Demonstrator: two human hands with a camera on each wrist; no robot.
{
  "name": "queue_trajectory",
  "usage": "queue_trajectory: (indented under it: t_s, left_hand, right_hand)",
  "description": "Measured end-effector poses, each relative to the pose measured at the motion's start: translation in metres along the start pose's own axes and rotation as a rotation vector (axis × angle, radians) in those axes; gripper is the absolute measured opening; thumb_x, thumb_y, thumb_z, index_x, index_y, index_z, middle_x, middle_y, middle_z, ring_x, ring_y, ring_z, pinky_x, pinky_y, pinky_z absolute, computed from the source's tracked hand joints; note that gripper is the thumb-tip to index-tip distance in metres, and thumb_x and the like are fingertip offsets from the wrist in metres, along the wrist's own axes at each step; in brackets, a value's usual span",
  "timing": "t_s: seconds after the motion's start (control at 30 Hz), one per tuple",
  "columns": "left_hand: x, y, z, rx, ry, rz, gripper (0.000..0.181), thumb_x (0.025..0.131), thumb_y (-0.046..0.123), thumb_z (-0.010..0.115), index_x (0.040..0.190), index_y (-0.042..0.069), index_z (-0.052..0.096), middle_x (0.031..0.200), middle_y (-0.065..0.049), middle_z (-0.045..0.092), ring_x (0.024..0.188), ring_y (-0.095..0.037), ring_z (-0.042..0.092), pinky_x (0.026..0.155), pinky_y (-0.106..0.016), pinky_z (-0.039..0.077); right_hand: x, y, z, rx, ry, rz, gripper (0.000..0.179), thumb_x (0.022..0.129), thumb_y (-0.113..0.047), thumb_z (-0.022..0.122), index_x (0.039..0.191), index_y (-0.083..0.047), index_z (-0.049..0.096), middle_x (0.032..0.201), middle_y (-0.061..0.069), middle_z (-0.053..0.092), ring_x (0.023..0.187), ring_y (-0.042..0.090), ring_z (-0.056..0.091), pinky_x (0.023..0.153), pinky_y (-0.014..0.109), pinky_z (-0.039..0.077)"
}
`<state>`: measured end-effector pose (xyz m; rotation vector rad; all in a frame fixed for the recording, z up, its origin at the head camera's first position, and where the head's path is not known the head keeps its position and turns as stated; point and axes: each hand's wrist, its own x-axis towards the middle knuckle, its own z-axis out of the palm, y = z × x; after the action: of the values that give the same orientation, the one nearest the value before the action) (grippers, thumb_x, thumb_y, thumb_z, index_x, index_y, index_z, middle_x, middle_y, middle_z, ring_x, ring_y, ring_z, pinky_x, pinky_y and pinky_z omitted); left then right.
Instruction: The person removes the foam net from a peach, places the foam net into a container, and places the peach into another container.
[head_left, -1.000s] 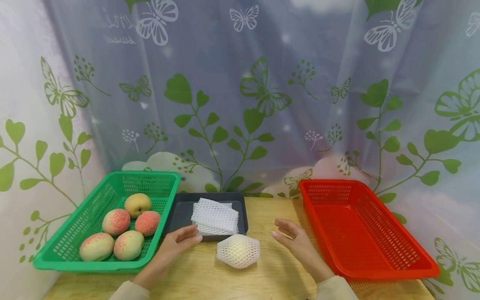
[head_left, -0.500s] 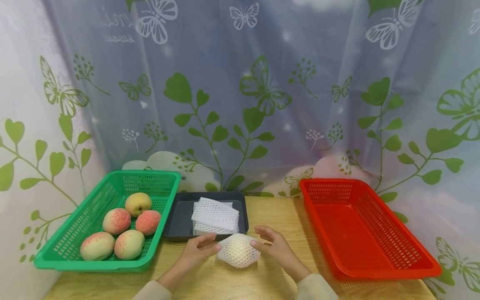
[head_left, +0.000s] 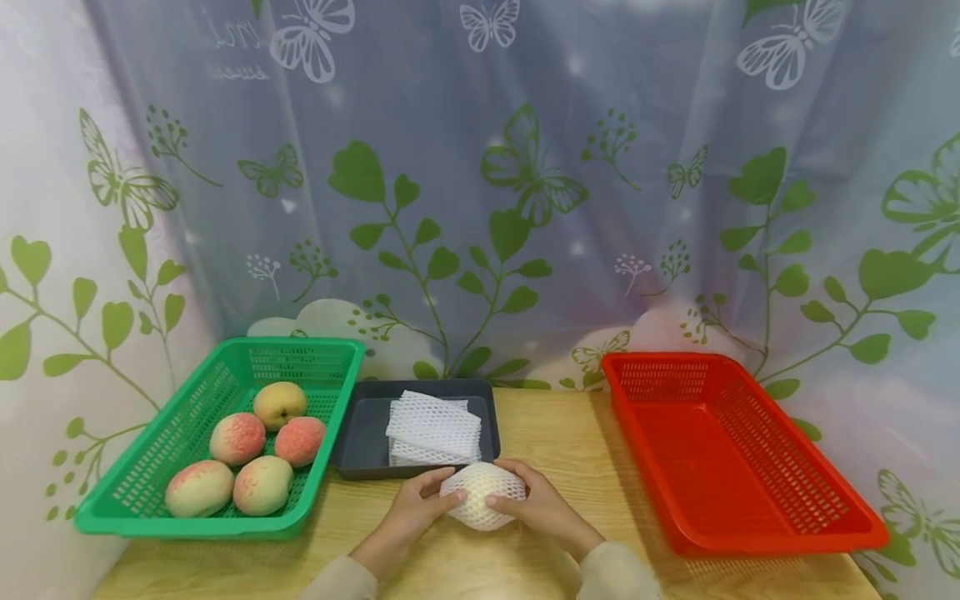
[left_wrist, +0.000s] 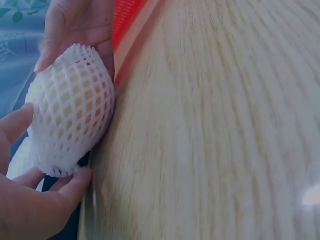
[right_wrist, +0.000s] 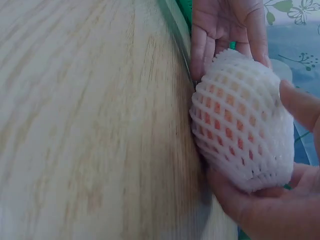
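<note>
A peach in a white foam net sleeve [head_left: 483,497] sits at the front middle of the wooden table. My left hand [head_left: 411,512] grips its left end and my right hand [head_left: 547,510] its right end, both thumbs on the near side. Reddish skin shows through the mesh of the netted peach [right_wrist: 240,120] in the right wrist view. From the left wrist, the thumb and fingers of my left hand [left_wrist: 35,200] are round the near end of the sleeve. Several flat foam net sleeves [head_left: 435,429] lie stacked in a dark grey tray [head_left: 363,433] just behind.
To the left stands a green basket [head_left: 187,527] with several bare peaches [head_left: 262,486] in it. A red basket [head_left: 738,467] is on the right side of the table [head_left: 555,425]. Behind everything hangs a printed curtain [head_left: 450,167].
Both hands have come inward from either side and now hold the netted peach between them. The peach appears slightly turned and shifted; the baskets and tray stay put.
</note>
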<state>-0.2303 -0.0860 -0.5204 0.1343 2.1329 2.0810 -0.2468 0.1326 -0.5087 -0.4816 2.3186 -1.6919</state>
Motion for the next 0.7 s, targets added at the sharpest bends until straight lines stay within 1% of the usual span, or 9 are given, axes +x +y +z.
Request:
queue_trajectory:
  t_s: [0.1, 0.17, 0.3, 0.5, 0.7]
  left_hand:
    - [0.0007, -0.0001, -0.0004, -0.018, -0.01, -0.006, 0.063, 0.086, 0.017, 0.073, 0.134, -0.013, 0.045, 0.124, -0.026, 0.058, 0.102, -0.019, 0.059, 0.079, -0.028, 0.052]
    - [0.0004, -0.0004, -0.0011, -0.022, -0.018, -0.022, 0.065, 0.085, 0.019, 0.074, 0.134, -0.012, 0.045, 0.124, -0.025, 0.058, 0.1, -0.017, 0.059, 0.078, -0.03, 0.053]
    - [-0.0004, -0.0023, -0.0023, -0.046, -0.035, -0.044, 0.063, 0.085, 0.019, 0.075, 0.132, -0.013, 0.047, 0.122, -0.023, 0.06, 0.097, -0.015, 0.06, 0.079, -0.032, 0.055]
    - [0.0011, -0.004, -0.0008, -0.125, -0.065, -0.055, 0.06, 0.086, 0.013, 0.073, 0.131, -0.015, 0.046, 0.116, -0.018, 0.063, 0.093, -0.015, 0.062, 0.081, -0.035, 0.056]
    - [0.0023, -0.0046, 0.0021, -0.14, -0.053, -0.058, 0.06, 0.085, 0.012, 0.073, 0.131, -0.015, 0.046, 0.115, -0.016, 0.063, 0.092, -0.016, 0.062, 0.08, -0.035, 0.056]
  right_hand:
    - [0.0013, 0.0011, 0.0006, 0.0, -0.032, -0.009, 0.07, 0.084, -0.022, 0.075, 0.142, -0.004, 0.041, 0.139, 0.019, 0.046, 0.12, 0.031, 0.047, 0.097, 0.044, 0.042]
    - [0.0021, 0.0018, 0.0014, -0.012, -0.039, -0.015, 0.073, 0.082, -0.023, 0.077, 0.143, -0.005, 0.04, 0.138, 0.018, 0.046, 0.119, 0.031, 0.047, 0.098, 0.045, 0.041]
    - [0.0027, 0.0024, 0.0038, -0.028, -0.03, -0.012, 0.073, 0.08, -0.024, 0.079, 0.141, -0.006, 0.043, 0.135, 0.016, 0.049, 0.117, 0.029, 0.048, 0.098, 0.046, 0.041]
    - [0.0026, 0.0014, 0.0025, -0.027, -0.005, 0.016, 0.07, 0.077, -0.025, 0.081, 0.136, -0.008, 0.048, 0.134, 0.014, 0.051, 0.117, 0.028, 0.048, 0.098, 0.048, 0.041]
    - [0.0018, 0.0004, 0.0001, -0.006, -0.002, 0.026, 0.069, 0.078, -0.024, 0.08, 0.137, -0.007, 0.047, 0.135, 0.014, 0.05, 0.117, 0.029, 0.048, 0.098, 0.048, 0.042]
